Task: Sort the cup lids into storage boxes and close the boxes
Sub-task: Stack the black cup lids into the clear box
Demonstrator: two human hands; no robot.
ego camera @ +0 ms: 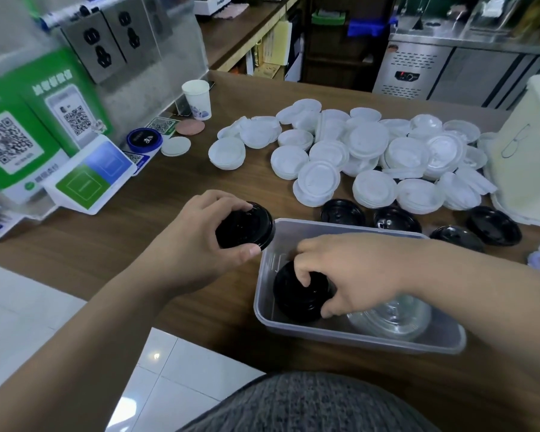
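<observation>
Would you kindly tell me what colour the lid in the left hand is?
The lid is glossy black, shown best in the head view.

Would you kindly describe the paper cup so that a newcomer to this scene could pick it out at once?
Find the brown counter, then its far side by the clear panel with power sockets. The paper cup stands upright, left of the heap of white lids. Unlike those flat lids, it is tall and open-topped, with a blue print near its base.

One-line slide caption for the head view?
Right hand grips a black lid stack in the box; left hand holds a second stack beside it; white lids heaped behind.
</observation>
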